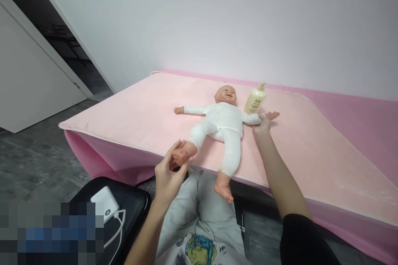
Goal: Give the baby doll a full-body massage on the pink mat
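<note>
The doll (222,122) lies face-up at frame centre on the pink bed (326,161), legs overhanging the near edge. Left hand (169,172) grips one foot; right hand (262,125) rests released on its arm. Risk: pulling the foot may slide the doll off; the lotion bottle (255,99) beside the arm may topple.

Legible text: none | bottle (255,99): label print too small to read | shirt (199,250): graphic, no readable words
</note>
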Motion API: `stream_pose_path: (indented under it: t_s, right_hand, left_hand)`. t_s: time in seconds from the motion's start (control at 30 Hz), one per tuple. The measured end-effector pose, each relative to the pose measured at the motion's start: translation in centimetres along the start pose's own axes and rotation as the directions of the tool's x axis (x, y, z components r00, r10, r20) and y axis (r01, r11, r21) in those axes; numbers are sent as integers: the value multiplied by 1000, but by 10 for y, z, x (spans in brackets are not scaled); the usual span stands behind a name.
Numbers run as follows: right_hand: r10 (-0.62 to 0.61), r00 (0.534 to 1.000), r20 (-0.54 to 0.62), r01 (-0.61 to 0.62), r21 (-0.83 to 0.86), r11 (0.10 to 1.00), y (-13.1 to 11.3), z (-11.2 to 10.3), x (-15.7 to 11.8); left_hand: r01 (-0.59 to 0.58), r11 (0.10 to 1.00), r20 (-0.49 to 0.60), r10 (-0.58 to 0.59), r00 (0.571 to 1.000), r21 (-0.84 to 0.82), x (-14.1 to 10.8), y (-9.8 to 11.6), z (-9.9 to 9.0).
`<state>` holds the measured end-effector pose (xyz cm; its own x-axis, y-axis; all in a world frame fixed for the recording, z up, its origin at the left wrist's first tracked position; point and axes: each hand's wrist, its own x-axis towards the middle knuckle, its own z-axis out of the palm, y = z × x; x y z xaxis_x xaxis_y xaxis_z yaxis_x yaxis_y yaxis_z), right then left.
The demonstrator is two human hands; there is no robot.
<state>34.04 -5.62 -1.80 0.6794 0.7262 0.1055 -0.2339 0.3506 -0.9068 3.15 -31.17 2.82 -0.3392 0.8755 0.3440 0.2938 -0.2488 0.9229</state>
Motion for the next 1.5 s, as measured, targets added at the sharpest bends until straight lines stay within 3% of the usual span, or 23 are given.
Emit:
stream_pose_path:
  t_s: [0.1, 0.2, 0.23, 0.3, 0.33, 0.37, 0.43, 0.53, 0.6, 0.67, 0.77, 0.87, 0.97, 1.03, 1.1, 1.17, 1.23, 1.27, 1.37, 1.43, 1.5]
  right_hand:
    - [30, 997, -76, -36, -71, 997, -8, 9, -17]
    - [-130, 979, 158, 170, -269, 948, -17, 21, -42]
    - [-188, 939, 289, 277, -304, 912, -19, 24, -49]
    - [-258, 814, 520, 457, -300, 837, -23, 28, -61]
    - [-264, 772, 578, 495, -286, 820, -24, 28, -64]
    - [-258, 765, 591, 494, -280, 823, -26, 29, -65]
    - [-220, 837, 501, 395, -275, 876, -27, 28, -62]
    - [-90, 968, 233, 143, -224, 964, -26, 25, -48]
    - [25, 998, 65, -14, -156, 988, -22, 20, -37]
    - [113, 993, -36, -115, -71, 991, -17, 15, -26]
    - [129, 990, -65, -128, 15, 992, -11, 8, -17]
    - [76, 994, -74, -74, 25, 997, -12, 7, -16]
    - [-9, 998, -65, 5, -67, 998, -17, 13, -27]
    - [-113, 993, 34, 118, -177, 977, -21, 19, -40]
    - [-250, 941, 230, 305, -250, 919, -23, 24, -53]
    - [-344, 818, 461, 496, -265, 827, -23, 27, -65]
    - [-355, 721, 595, 592, -262, 763, -24, 27, -71]
    - [-345, 718, 605, 589, -264, 764, -24, 27, -72]
    - [-292, 850, 439, 426, -246, 870, -25, 27, -65]
    - [-218, 936, 278, 281, -211, 936, -26, 26, -57]
    - [-126, 984, 127, 147, -178, 973, -27, 24, -49]
  left_hand:
    - [-105, 994, 25, 106, 994, -44, 44, 16, 14]
    - [-189, 978, 131, 199, 971, -84, 95, 12, 50]
    - [-208, 973, 161, 221, 962, -98, 108, 7, 63]
    - [-234, 967, 208, 250, 946, -97, 126, -5, 85]
    - [-242, 966, 221, 257, 941, -90, 130, -8, 91]
    - [-251, 964, 228, 264, 937, -86, 131, -9, 94]
    - [-258, 963, 221, 270, 937, -82, 125, -3, 86]
    - [-229, 971, 171, 238, 956, -71, 98, 13, 58]
    - [-195, 980, 117, 200, 973, -51, 70, 16, 40]
    - [-140, 990, 59, 141, 988, -30, 36, 9, 28]
    - [-111, 994, -20, 111, 994, 9, -9, -13, 23]
    - [-186, 982, -32, 188, 982, 39, -24, -21, 26]
    - [-274, 962, -21, 274, 962, 7, 3, -11, 37]
    - [-287, 958, 22, 287, 958, -24, 37, -4, 50]
    - [-289, 956, 71, 293, 954, -54, 72, -5, 66]
    - [-274, 959, 142, 283, 949, -79, 100, -12, 82]
    - [-241, 965, 191, 256, 948, -103, 116, -17, 90]
    - [-223, 968, 197, 242, 950, -114, 120, -18, 90]
    - [-179, 977, 161, 197, 967, -116, 110, -13, 77]
    - [-156, 984, 121, 166, 979, -85, 90, -7, 60]
    - [-136, 990, 88, 139, 986, -45, 62, -5, 44]
